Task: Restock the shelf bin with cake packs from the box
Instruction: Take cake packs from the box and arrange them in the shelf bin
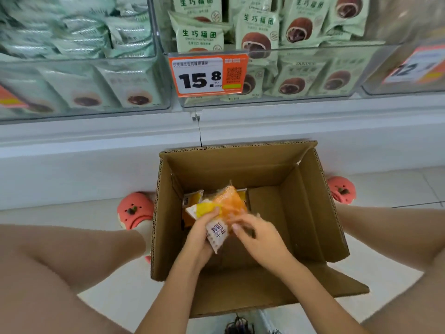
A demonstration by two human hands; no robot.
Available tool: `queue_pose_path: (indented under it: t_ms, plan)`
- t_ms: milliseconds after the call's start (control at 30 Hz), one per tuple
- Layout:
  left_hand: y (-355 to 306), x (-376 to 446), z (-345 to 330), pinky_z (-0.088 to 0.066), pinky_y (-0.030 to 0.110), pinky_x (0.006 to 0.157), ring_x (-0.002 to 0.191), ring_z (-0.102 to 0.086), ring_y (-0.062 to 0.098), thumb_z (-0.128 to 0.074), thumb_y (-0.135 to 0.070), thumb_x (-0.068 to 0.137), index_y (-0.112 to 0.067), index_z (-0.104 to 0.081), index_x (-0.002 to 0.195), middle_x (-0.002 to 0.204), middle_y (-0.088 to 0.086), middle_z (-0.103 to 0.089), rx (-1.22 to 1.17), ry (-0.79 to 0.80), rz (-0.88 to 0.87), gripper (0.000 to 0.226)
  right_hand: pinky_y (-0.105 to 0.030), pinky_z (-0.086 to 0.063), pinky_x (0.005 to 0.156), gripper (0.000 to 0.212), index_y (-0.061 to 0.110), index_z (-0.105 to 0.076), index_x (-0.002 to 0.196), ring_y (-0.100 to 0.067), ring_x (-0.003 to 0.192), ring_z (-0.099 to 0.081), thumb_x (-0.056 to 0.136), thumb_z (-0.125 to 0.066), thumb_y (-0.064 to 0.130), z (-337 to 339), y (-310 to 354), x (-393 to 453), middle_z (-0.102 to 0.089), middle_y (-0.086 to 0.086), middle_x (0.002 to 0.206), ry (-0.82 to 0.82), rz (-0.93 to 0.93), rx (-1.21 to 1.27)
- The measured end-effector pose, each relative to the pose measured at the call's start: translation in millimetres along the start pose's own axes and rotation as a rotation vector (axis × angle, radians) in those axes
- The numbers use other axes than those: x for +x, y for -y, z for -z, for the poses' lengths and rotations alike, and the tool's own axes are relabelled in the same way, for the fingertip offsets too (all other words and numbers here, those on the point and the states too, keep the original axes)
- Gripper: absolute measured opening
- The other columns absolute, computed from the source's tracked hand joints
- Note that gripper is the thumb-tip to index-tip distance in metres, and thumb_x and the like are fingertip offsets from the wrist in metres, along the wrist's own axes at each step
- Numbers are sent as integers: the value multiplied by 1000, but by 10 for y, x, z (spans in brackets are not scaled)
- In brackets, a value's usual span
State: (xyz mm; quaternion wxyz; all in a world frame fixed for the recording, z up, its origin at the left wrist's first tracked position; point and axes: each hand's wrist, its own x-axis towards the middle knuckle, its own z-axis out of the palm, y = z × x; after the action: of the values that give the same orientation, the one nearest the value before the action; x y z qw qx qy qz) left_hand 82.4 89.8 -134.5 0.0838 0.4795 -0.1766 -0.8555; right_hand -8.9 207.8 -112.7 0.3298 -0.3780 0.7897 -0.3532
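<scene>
Position: I am crouched over an open box (240, 162) on the floor, directly before the shelf (96, 145). My knees flank the box; a pink shoe (134, 209) shows on each side.

Left hand (201, 233): closed around a bunch of orange-and-yellow cake packs (224, 206), thumb over the yellow edge, fingers wrapped beneath. The bunch is held above the left half of the box interior, clear of the bottom. A white pack end with printed characters hangs down between my two hands.

Right hand (258, 233): fingers curled and touching the right side of the same bunch. The area is blurred; I cannot tell whether this hand has a firm hold or merely rests against the wrapping.

Box contents: a few more packs (192, 197) lie at the far left of the bottom. The right half shows bare cardboard.

Shelf: a clear bin (301, 97) above holds green packs picturing brown round cakes. An orange price tag (208, 74) reading 15.8 hangs on its front left. A neighbouring bin (84, 109) to the left holds similar pale green packs.
</scene>
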Motion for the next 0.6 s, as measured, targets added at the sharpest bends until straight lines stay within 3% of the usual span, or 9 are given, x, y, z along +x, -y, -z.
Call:
queue_pose_path:
  t_ms: [67,133,167,300,400,533,600]
  plan:
    - [-44,-141,-96,-52,43,81,81,-66,29,-66,-18,73,-4,-59,106,86,16,-72,18,37,-30,36,-21,-46,96,24,25,-57,119,5,105,-55,96,-50,31,174,21,38,-61,15,115,-254,-62,117]
    - [-61,-299,-188,-58,42,73,82,-69,30,-67,-19,73,-8,-60,108,92,16,-73,67,102,-28,37,-6,-42,83,33,23,-50,127,2,110,-50,97,-45,35,363,102,54,-52,15,122,-316,-147,179]
    - [-67,-375,-225,-58,42,71,84,-69,29,-67,-20,73,-10,-59,110,95,15,-73,95,135,-41,40,-6,-43,76,31,23,-50,125,-2,107,-51,98,-42,37,440,130,43,-53,12,118,-296,-181,213]
    - [-64,-607,-326,-59,40,70,90,-71,27,-56,-39,84,-18,-58,114,100,12,-73,146,226,-146,36,-33,-54,78,32,18,-62,92,-17,88,-62,98,-39,40,595,213,-108,-63,-3,88,-308,-242,505]
    - [-52,-699,-409,-59,40,70,87,-71,27,-35,-58,91,-24,-58,111,98,11,-73,214,158,-215,46,-42,-55,74,27,16,-60,90,-23,85,-64,99,-42,34,598,228,-186,-63,-6,86,-424,-166,426]
    - [-35,-795,-526,-58,39,69,76,-72,24,-24,-61,93,-22,-60,103,84,8,-75,328,59,-338,53,-16,-39,54,24,19,-50,79,-9,62,-52,99,-41,27,638,365,-252,-54,1,69,-670,-14,196]
    - [-46,-849,-562,-57,42,77,82,-72,24,-22,-59,93,-23,-61,107,89,8,-75,375,105,-400,55,-14,-37,53,22,20,-48,79,-5,60,-50,100,-41,26,692,432,-265,-52,4,68,-737,12,172]
